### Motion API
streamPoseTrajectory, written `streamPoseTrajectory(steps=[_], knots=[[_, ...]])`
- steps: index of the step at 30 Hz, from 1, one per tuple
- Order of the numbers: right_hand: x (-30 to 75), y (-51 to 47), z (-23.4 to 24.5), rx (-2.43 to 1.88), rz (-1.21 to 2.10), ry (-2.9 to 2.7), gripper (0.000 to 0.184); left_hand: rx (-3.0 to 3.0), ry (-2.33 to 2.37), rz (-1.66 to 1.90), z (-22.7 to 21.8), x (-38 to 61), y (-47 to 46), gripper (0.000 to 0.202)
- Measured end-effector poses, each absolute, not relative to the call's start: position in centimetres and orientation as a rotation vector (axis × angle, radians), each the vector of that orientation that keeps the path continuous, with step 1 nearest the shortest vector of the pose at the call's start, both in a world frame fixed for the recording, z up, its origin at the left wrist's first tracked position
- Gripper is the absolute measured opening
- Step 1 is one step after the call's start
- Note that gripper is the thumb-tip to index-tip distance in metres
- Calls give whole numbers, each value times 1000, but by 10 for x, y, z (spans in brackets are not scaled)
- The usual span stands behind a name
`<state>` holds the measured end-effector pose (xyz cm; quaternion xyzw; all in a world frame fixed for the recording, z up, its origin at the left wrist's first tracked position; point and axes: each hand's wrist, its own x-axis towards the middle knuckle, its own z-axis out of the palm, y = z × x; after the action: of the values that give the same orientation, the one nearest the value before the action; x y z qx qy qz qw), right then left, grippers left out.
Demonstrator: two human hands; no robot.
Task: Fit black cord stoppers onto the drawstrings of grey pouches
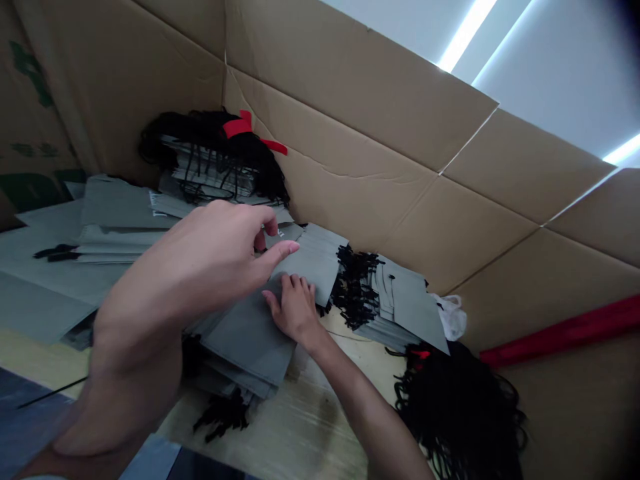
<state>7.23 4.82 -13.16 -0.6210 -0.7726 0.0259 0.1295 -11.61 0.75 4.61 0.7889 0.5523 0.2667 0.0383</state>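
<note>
My left hand (200,267) is raised close to the camera, its thumb and forefinger pinched together above a stack of flat grey bags (250,340); what it pinches is too small to make out. My right hand (295,308) rests on the same stack with fingers curled, pressing on the top grey bag (313,263). Black cord handles (223,413) stick out from under the stack near the table's front.
More grey bags lie in stacks at the left (115,220), at the back under black cords tied with red ribbon (240,127), and at the right (400,307). A bundle of black cords (460,407) lies at the right. Cardboard walls (380,133) surround the wooden table (310,427).
</note>
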Motion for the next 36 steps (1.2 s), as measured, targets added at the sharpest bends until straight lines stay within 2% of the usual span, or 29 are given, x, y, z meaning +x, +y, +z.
streamPoseTrajectory(steps=[6, 9, 15, 18, 21, 23, 24, 26, 27, 28, 30, 32, 34, 36], knots=[[118, 79, -121, -1944, -127, -2016, 45, 2433, 1658, 801, 45, -114, 6, 37], [152, 104, -117, -1973, -185, -2017, 50, 2461, 1634, 748, 46, -108, 3, 37], [175, 125, -120, -1907, -263, -2008, 40, 2525, 1610, 698, 39, -98, 3, 36], [180, 114, -111, -1898, -330, -1825, 38, 2561, 1561, 693, 36, -96, 5, 38], [182, 86, -90, -1801, -399, -1643, 29, 2569, 1390, 599, 34, -89, 11, 58], [177, 59, -71, -1674, -449, -1581, 39, 2493, 1190, 568, 31, -80, 16, 67], [173, 43, -62, -1599, -482, -1569, 43, 2426, 1089, 599, 29, -74, 18, 67], [162, 10, -44, -1436, -517, -1635, 38, 2275, 915, 779, 25, -63, 22, 55], [158, -6, -35, -1329, -517, -1721, 33, 2206, 843, 890, 24, -58, 23, 50], [154, -21, -27, -1149, -471, -1878, 37, 2145, 781, 987, 24, -53, 23, 48], [152, -47, -14, -945, -243, -2182, 60, 2049, 720, 1115, 25, -48, 22, 41], [156, -64, -4, -881, -82, -2110, 43, 1955, 735, 1181, 28, -46, 20, 45], [163, -73, 2, -993, -46, -1887, 30, 1853, 807, 1235, 29, -46, 17, 57], [167, -76, 4, -1138, -9, -1756, 31, 1790, 913, 1304, 27, -44, 15, 65]])
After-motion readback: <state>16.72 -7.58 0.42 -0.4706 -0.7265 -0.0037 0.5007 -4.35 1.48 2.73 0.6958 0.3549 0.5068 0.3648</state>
